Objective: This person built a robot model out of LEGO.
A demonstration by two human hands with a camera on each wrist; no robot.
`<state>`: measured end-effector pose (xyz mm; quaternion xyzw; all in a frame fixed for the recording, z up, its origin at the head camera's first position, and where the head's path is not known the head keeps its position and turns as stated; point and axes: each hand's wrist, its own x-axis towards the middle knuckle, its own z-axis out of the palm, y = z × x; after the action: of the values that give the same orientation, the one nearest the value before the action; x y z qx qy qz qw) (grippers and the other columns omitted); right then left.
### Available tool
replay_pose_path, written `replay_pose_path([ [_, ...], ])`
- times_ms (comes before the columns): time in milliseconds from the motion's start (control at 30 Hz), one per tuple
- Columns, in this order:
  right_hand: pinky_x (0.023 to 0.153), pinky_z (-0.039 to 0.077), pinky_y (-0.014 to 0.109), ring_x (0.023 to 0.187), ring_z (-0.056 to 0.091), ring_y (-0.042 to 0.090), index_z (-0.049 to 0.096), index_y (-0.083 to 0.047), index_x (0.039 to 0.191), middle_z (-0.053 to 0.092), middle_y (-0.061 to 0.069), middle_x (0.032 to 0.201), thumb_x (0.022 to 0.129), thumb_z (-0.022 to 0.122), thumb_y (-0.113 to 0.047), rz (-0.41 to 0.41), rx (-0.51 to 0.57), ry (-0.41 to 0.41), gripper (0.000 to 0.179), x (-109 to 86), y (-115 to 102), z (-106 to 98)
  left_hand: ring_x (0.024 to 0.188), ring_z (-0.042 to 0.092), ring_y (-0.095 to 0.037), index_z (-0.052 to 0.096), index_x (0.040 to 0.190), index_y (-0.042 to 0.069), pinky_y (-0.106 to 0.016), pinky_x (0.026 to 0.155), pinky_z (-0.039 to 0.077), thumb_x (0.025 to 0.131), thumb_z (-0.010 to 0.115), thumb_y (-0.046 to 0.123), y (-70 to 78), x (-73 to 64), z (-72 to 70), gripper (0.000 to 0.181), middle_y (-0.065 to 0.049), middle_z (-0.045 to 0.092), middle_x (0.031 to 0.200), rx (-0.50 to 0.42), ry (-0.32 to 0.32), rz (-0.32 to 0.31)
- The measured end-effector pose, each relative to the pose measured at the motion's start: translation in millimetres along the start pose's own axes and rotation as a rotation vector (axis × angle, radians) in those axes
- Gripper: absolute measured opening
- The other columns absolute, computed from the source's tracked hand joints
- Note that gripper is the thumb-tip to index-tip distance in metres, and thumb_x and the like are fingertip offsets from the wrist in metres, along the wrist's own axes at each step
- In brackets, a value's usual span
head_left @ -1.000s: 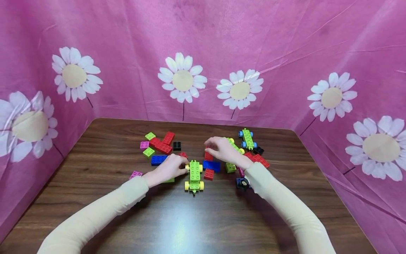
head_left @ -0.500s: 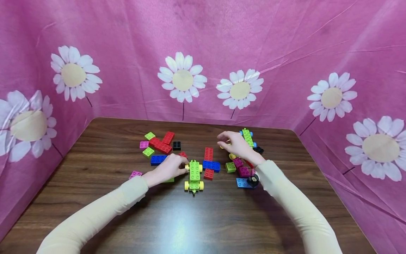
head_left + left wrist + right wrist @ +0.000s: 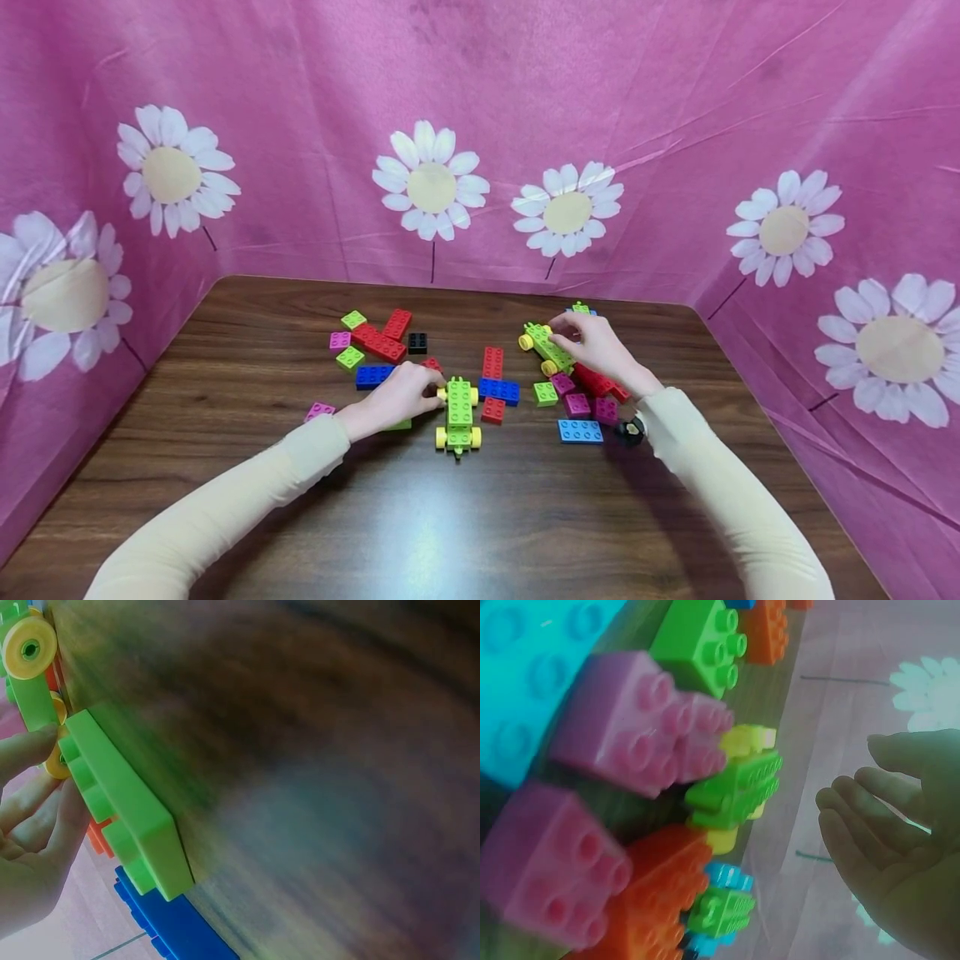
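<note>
My left hand (image 3: pixel 405 393) pinches a back wheel of a lime-green toy car base (image 3: pixel 460 408) with yellow wheels, which stands at the middle of the table. In the left wrist view, thumb and fingers meet at the yellow wheel (image 3: pixel 56 761), behind a green brick (image 3: pixel 124 802) close to the camera. My right hand (image 3: pixel 600 342) hovers, fingers loosely bent and holding nothing, beside a second yellow-wheeled green car base (image 3: pixel 550 350). That base also shows in the right wrist view, apart from the fingertips. Behind the hand, a third base with blue wheels (image 3: pixel 581 309) is mostly hidden.
A red and blue brick row (image 3: pixel 498 392) lies between the hands. On the right are magenta bricks (image 3: pixel 577 406), red bricks (image 3: pixel 596 382), a light-blue brick (image 3: pixel 580 432) and a small black piece (image 3: pixel 630 431). Red bricks (image 3: pixel 378 342) and a blue brick (image 3: pixel 372 377) lie at left.
My right hand has moved rightward from above the red brick, past the second car base, uncovering it and the magenta and light-blue bricks. The left hand and its car base have stayed put.
</note>
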<state>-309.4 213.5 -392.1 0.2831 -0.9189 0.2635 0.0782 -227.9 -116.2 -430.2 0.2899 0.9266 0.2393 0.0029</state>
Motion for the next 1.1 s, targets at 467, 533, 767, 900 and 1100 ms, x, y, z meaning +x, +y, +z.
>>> replay_pose_path([
  [467,0.076,0.059,0.043,0.087,0.071,0.026,0.069,0.004,0.107,0.074,0.017,0.101,0.091,0.069,-0.009,-0.027,0.026,-0.029,0.021,-22.4,-3,11,0.086,0.070,-0.015,0.074,0.106,0.002,-0.033,0.078,0.059,0.088,0.075,0.013,-1.8,-2.2,0.7,0.022,-0.012,0.076,0.103,-0.018,-0.012,-0.015],
  [533,0.075,0.060,0.041,0.087,0.071,0.026,0.069,0.004,0.107,0.073,0.018,0.102,0.091,0.070,-0.009,-0.045,0.031,-0.039,0.020,-24.6,-6,14,0.087,0.070,-0.015,0.074,0.106,0.002,-0.033,0.078,0.059,0.087,0.075,0.013,-2.0,-2.2,1.1,0.022,-0.012,0.076,0.104,-0.020,-0.014,-0.018],
  [767,0.075,0.061,0.036,0.087,0.071,0.022,0.069,0.001,0.108,0.073,0.016,0.102,0.091,0.070,-0.010,-0.062,0.067,-0.073,0.020,-31.9,-17,21,0.086,0.070,-0.016,0.074,0.106,0.001,-0.034,0.079,0.059,0.087,0.075,0.012,-1.7,-2.1,0.7,0.022,-0.012,0.076,0.104,-0.023,-0.017,-0.024],
  [900,0.075,0.061,0.035,0.086,0.070,0.021,0.069,0.002,0.108,0.074,0.016,0.100,0.090,0.071,-0.009,-0.092,0.080,-0.070,0.021,-37.1,-23,24,0.089,0.071,-0.017,0.074,0.107,0.001,-0.035,0.081,0.059,0.088,0.074,0.013,-1.0,-1.7,-0.2,0.022,-0.012,0.076,0.105,-0.029,-0.023,-0.031],
  [1100,0.078,0.060,0.036,0.089,0.069,0.019,0.070,0.000,0.110,0.074,0.013,0.101,0.090,0.071,-0.013,-0.116,0.064,-0.088,0.024,-42.6,-33,28,0.091,0.072,-0.018,0.074,0.107,0.002,-0.035,0.082,0.059,0.087,0.075,0.013,-0.5,-0.3,-0.4,0.022,-0.012,0.076,0.105,-0.016,-0.018,-0.025],
])
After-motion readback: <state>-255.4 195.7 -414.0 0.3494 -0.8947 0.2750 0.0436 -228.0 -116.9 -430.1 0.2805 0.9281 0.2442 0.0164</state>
